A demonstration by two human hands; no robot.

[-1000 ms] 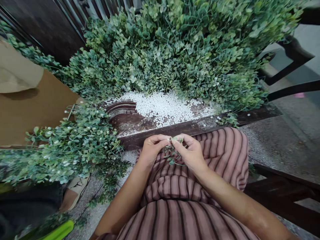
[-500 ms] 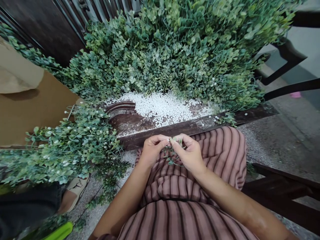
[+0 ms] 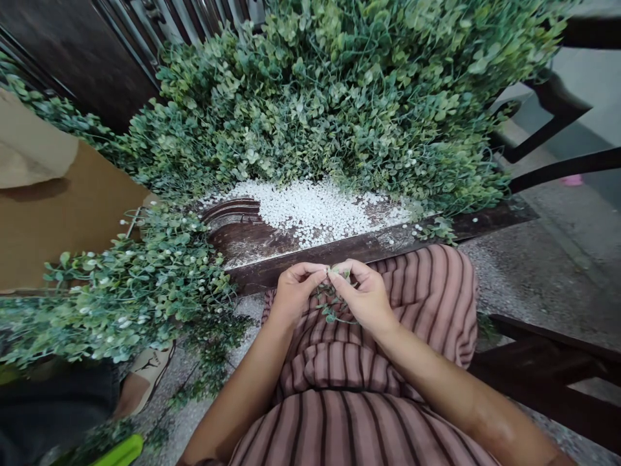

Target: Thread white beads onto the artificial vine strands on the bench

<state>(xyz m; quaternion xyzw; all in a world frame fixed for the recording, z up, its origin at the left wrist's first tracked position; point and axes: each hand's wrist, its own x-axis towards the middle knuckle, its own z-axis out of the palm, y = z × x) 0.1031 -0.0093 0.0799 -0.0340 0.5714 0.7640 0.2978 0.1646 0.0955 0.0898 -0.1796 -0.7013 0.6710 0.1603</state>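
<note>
My left hand (image 3: 294, 292) and my right hand (image 3: 367, 294) meet over my lap, fingertips pinched together on a small green leafy sprig (image 3: 332, 309) that hangs between them. Both hands are closed on it. They hover above my striped skirt (image 3: 427, 304), just in front of a dark wooden board (image 3: 301, 255). A heap of small white beads (image 3: 315, 207) lies on that board, a hand's length beyond my fingers.
A large mound of green leafy sprigs (image 3: 339, 97) rises behind the beads. Another pile of sprigs with white buds (image 3: 126, 291) lies at my left. A brown cardboard box (image 3: 53, 213) stands far left. Dark wooden furniture (image 3: 553, 369) sits at right. A sandalled foot (image 3: 145, 375) shows lower left.
</note>
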